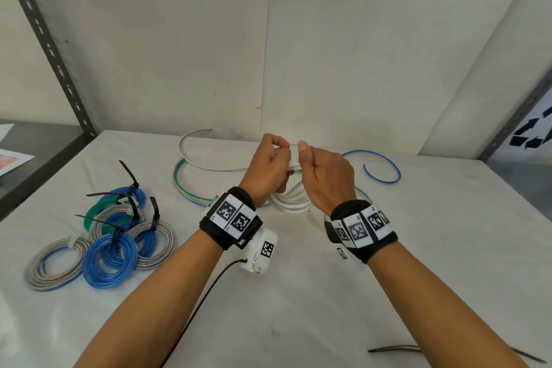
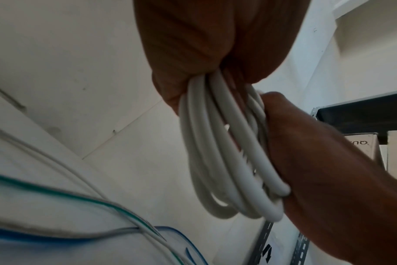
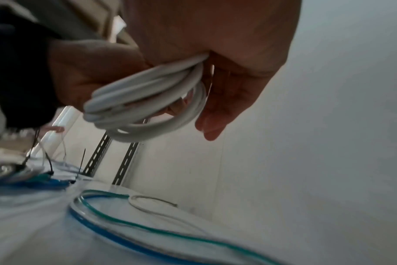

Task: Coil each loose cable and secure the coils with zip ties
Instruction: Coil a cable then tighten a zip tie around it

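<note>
Both hands were raised together above the middle of the desk (image 1: pixel 298 293), knuckles toward the head camera, wrists banded. The left hand (image 1: pixel 267 166) and the right hand (image 1: pixel 324 178) each had fingers (image 3: pixel 215 111) curled around the white cable coil (image 1: pixel 291 202), which hung between them clear of the surface. The wrist views showed several loops bunched in the grips, hidden from above. On the near left lay the tied coils (image 1: pixel 110 236), blue, green and grey; loose cables (image 1: pixel 191 188) curved at the far side; spare zip ties (image 1: pixel 397 349) lay at near right.
</note>
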